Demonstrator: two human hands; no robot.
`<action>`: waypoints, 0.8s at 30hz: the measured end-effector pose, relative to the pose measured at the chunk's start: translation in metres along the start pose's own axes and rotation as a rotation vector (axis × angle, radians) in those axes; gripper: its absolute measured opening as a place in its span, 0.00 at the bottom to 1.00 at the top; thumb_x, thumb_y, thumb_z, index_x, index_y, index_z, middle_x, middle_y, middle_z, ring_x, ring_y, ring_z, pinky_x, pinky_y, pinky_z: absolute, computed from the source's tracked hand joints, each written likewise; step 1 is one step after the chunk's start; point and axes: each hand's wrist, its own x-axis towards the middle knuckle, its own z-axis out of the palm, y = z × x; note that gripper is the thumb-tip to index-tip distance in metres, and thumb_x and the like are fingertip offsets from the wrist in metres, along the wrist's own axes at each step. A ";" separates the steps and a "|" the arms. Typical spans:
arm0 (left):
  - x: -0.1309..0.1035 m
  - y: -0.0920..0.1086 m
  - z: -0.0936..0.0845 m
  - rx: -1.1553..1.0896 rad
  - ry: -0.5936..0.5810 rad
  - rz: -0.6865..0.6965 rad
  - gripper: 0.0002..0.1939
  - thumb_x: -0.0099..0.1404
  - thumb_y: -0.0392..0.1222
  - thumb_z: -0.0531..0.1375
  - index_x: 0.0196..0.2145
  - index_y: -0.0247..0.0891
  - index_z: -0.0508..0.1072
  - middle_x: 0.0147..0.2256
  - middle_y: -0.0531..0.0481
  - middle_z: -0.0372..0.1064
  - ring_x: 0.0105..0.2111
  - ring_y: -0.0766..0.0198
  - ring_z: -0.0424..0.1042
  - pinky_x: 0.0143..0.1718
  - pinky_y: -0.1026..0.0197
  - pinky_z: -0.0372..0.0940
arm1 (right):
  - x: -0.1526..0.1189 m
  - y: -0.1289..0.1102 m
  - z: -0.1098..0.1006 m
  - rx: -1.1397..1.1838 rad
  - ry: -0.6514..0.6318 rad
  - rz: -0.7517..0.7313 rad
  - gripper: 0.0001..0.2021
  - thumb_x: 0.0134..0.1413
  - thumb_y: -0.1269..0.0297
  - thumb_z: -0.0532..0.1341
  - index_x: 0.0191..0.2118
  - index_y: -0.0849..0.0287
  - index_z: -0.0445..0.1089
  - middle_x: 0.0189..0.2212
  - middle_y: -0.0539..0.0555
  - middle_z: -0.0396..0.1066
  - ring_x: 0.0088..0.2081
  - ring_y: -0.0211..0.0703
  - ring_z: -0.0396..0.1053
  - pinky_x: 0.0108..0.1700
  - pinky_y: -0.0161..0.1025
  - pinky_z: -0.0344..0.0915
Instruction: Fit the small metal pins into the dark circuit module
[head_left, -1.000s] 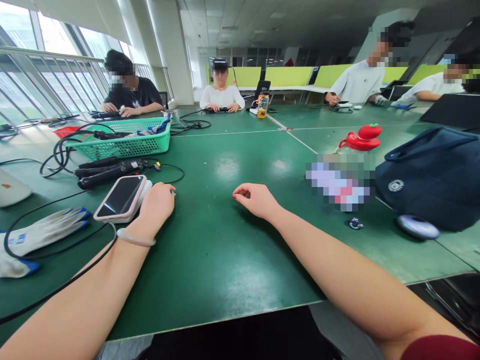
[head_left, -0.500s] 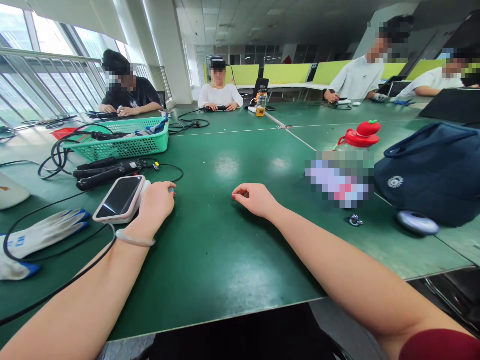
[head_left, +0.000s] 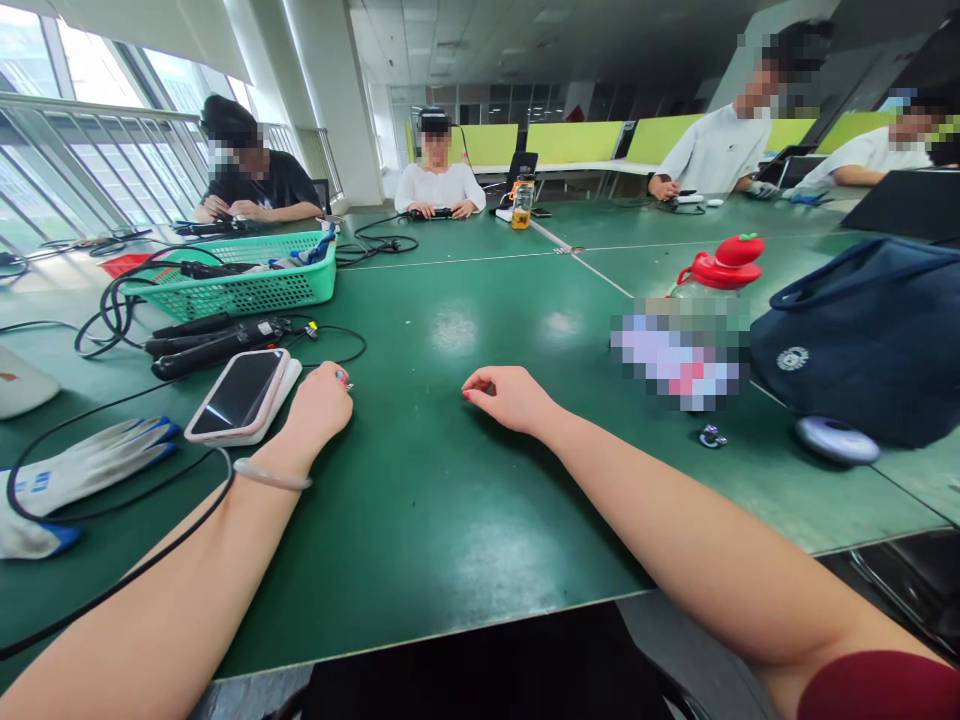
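My left hand (head_left: 321, 402) rests curled on the green table (head_left: 420, 480), just right of a phone in a pink case (head_left: 238, 393) that lies on a white object. A ring shows on this hand; its fingertips are tucked out of sight, so whatever they may hold is hidden. My right hand (head_left: 511, 397) lies on its side at the middle of the table, fingers curled in and thumb tip close to them, with nothing visible between them. White-and-blue gloves (head_left: 90, 465) and black handheld devices (head_left: 217, 345) lie at the left.
A green basket (head_left: 247, 290) with cables stands at the back left. At the right are a red-lidded bottle (head_left: 720, 270), a dark blue bag (head_left: 862, 340), a small shiny item (head_left: 712, 436) and a round case (head_left: 836, 441). Several people sit or stand around the table.
My left hand has rolled slightly and its fingers have curled further in, away from the phone. My right hand has barely moved.
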 end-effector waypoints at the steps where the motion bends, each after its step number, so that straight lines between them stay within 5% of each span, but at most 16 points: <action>1: -0.001 0.001 0.001 -0.007 -0.036 -0.003 0.15 0.59 0.35 0.48 0.42 0.32 0.67 0.39 0.34 0.70 0.42 0.49 0.69 0.42 0.53 0.63 | 0.000 0.000 0.000 0.002 -0.008 -0.003 0.08 0.51 0.62 0.58 0.33 0.56 0.73 0.29 0.49 0.72 0.28 0.34 0.65 0.31 0.32 0.60; 5: -0.012 0.015 0.002 -0.077 -0.151 0.054 0.13 0.62 0.36 0.46 0.42 0.33 0.64 0.40 0.35 0.69 0.41 0.50 0.70 0.42 0.52 0.63 | 0.000 -0.002 0.002 0.002 -0.059 -0.030 0.07 0.51 0.63 0.59 0.35 0.56 0.73 0.28 0.48 0.71 0.28 0.33 0.64 0.32 0.32 0.60; 12: -0.043 0.052 -0.004 -0.600 -0.345 0.451 0.07 0.66 0.43 0.44 0.37 0.41 0.59 0.55 0.41 0.61 0.56 0.60 0.59 0.54 0.54 0.55 | 0.002 -0.005 0.004 -0.033 -0.159 -0.091 0.10 0.46 0.66 0.64 0.38 0.57 0.73 0.28 0.48 0.71 0.28 0.33 0.64 0.34 0.32 0.60; 19: -0.048 0.055 -0.010 -0.645 -0.396 0.448 0.06 0.66 0.44 0.46 0.35 0.42 0.60 0.56 0.41 0.60 0.56 0.59 0.59 0.55 0.51 0.53 | 0.003 -0.002 0.007 -0.089 -0.148 -0.080 0.18 0.43 0.62 0.66 0.44 0.58 0.72 0.34 0.52 0.70 0.30 0.35 0.65 0.36 0.34 0.62; 24: -0.054 0.062 -0.009 -0.791 -0.519 0.504 0.07 0.65 0.45 0.49 0.36 0.42 0.62 0.53 0.45 0.65 0.56 0.58 0.60 0.55 0.52 0.55 | 0.001 -0.008 0.007 -0.095 -0.169 -0.134 0.08 0.45 0.66 0.66 0.35 0.59 0.74 0.31 0.51 0.70 0.31 0.35 0.65 0.35 0.33 0.60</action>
